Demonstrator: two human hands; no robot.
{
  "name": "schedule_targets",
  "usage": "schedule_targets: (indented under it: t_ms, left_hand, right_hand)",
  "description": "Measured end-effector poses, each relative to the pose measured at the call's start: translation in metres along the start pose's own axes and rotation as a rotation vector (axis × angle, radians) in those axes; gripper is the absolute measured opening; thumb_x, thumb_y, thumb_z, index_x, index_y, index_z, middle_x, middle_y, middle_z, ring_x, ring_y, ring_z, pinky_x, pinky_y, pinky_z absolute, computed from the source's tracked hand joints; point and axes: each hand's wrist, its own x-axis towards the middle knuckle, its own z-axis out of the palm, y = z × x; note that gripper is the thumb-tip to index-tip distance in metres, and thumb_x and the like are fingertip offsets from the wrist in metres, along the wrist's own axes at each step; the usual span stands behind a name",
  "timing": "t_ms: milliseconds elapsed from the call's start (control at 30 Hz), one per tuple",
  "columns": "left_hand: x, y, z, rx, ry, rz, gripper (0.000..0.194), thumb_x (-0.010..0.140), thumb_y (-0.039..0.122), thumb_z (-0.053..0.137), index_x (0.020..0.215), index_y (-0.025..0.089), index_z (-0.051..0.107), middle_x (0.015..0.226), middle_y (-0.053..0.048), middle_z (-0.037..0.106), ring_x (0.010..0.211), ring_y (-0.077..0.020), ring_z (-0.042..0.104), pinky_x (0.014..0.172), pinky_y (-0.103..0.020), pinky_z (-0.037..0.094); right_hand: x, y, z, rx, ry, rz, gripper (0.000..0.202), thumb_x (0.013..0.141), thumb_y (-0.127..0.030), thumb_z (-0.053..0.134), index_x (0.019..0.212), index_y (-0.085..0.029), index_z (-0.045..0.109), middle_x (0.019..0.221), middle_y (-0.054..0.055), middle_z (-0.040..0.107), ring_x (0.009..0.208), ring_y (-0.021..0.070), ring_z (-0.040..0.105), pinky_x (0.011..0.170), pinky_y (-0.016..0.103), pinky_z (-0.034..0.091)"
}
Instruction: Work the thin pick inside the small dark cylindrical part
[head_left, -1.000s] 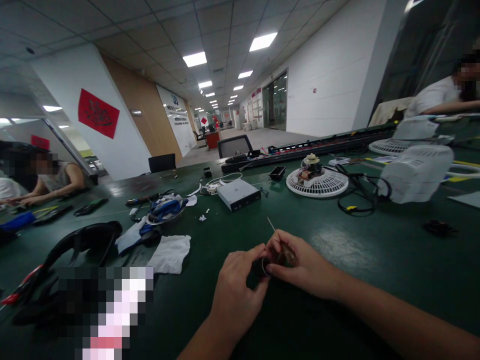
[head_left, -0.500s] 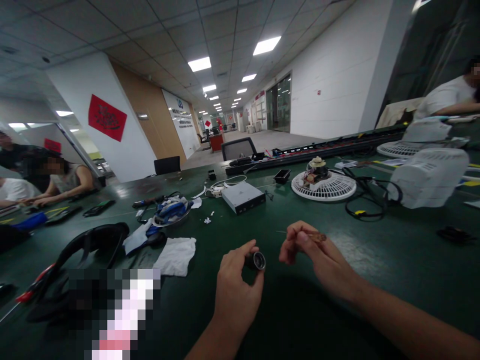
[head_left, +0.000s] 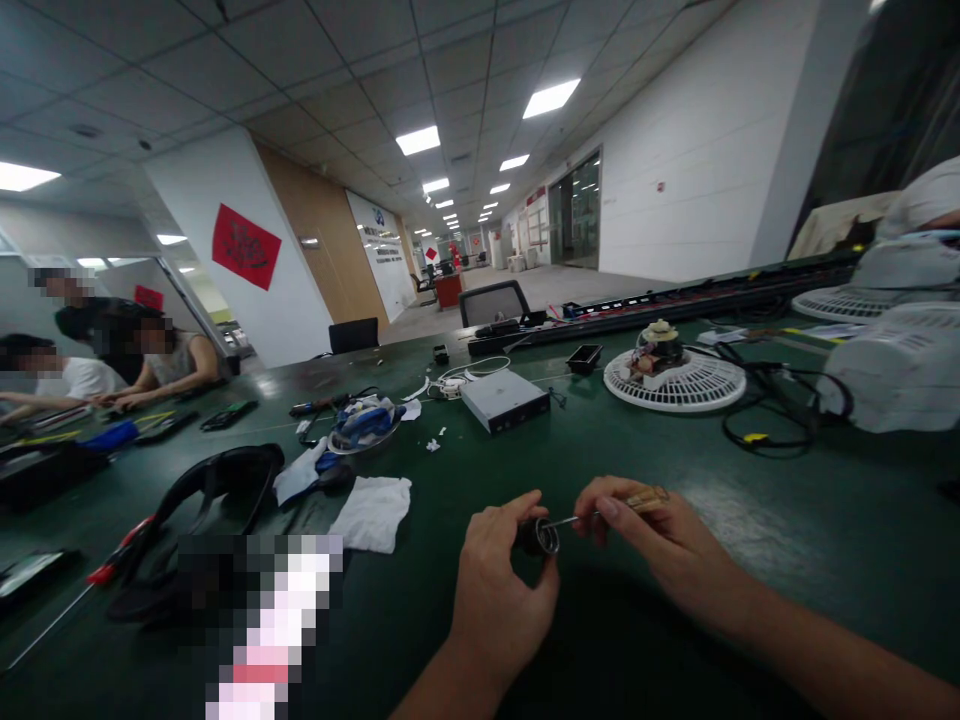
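One tool (head_left: 645,499) crosswise, tip apparently leftward

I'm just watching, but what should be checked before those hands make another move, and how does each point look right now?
1. Left hand has the black round part between thumb and fingers: ok.
2. The part's ringed end is turned toward the right hand: ok.
3. Right hand has hold of the thin tool, its shaft pointing at the part: ok.
4. The shaft's tip is seated inside the ring: cannot tell; it is at the rim, but too small to judge.
5. White cloth is apart from both hands: ok.
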Motion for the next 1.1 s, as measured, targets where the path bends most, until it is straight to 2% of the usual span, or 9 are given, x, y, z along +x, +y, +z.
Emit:
schedule_targets:
  t_ms: [233,400,533,733,900,1000,1100]
  left_hand:
    - [0.0004,0.0006,-0.0006,0.032,0.026,-0.028,0.053,0.073,0.005,0.066,0.122,0.025,0.058,0.104,-0.003,0.071,0.094,-0.0219,0.066,0.085,-0.043,0.055]
    - [0.0009,0.0010,-0.0017,0.024,-0.023,-0.036,0.055,0.072,0.003,0.067,0.122,0.025,0.059,0.103,-0.002,0.072,0.094,-0.0219,0.065,0.087,-0.044,0.054]
    - [0.0016,0.0008,-0.0027,0.002,-0.044,0.001,0.053,0.073,0.003,0.067,0.120,0.025,0.060,0.104,-0.002,0.072,0.097,-0.0220,0.065,0.087,-0.043,0.054]
    - [0.0020,-0.0020,-0.0008,0.033,0.001,-0.006,0.050,0.073,0.003,0.067,0.118,0.024,0.061,0.104,-0.002,0.072,0.095,-0.0223,0.066,0.085,-0.043,0.055]
    - [0.0016,-0.0018,0.0000,0.072,0.047,-0.018,0.050,0.071,0.003,0.067,0.116,0.024,0.062,0.101,-0.003,0.073,0.090,-0.0225,0.066,0.081,-0.042,0.055]
    - [0.0023,-0.0006,-0.0007,0.052,0.007,0.009,0.050,0.069,-0.001,0.066,0.113,0.023,0.064,0.100,-0.003,0.073,0.091,-0.0223,0.066,0.080,-0.041,0.055]
    - [0.0030,0.0011,-0.0014,0.039,-0.030,0.042,0.052,0.067,-0.004,0.064,0.111,0.023,0.065,0.100,-0.002,0.073,0.091,-0.0224,0.066,0.080,-0.040,0.055]
  right_hand:
    - [-0.0029,0.0045,-0.0043,-0.134,-0.075,-0.033,0.037,0.100,-0.045,0.042,0.082,-0.021,0.065,0.077,0.003,0.065,0.073,0.0184,0.062,0.068,0.031,0.048]
    - [-0.0056,0.0031,-0.0024,-0.033,-0.122,-0.014,0.041,0.101,-0.048,0.041,0.081,-0.021,0.064,0.074,0.003,0.062,0.072,0.0185,0.061,0.067,0.031,0.048]
    - [-0.0035,0.0017,-0.0005,0.011,-0.079,0.007,0.041,0.099,-0.051,0.043,0.085,-0.021,0.066,0.077,0.004,0.065,0.072,0.0183,0.061,0.065,0.030,0.049]
    - [0.0022,0.0033,-0.0005,-0.081,-0.022,0.039,0.042,0.098,-0.052,0.043,0.084,-0.020,0.068,0.080,0.005,0.067,0.070,0.0179,0.062,0.063,0.030,0.050]
    - [0.0018,0.0050,-0.0004,-0.059,-0.051,0.063,0.041,0.099,-0.049,0.043,0.082,-0.020,0.067,0.077,0.004,0.068,0.071,0.0177,0.062,0.065,0.030,0.049]
    - [-0.0012,0.0056,-0.0008,-0.005,-0.096,0.053,0.040,0.099,-0.048,0.044,0.084,-0.020,0.067,0.079,0.004,0.069,0.073,0.0183,0.063,0.066,0.030,0.049]
    - [-0.0033,0.0059,-0.0021,-0.013,-0.079,0.034,0.038,0.099,-0.047,0.045,0.086,-0.021,0.068,0.081,0.004,0.069,0.075,0.0182,0.064,0.068,0.030,0.049]
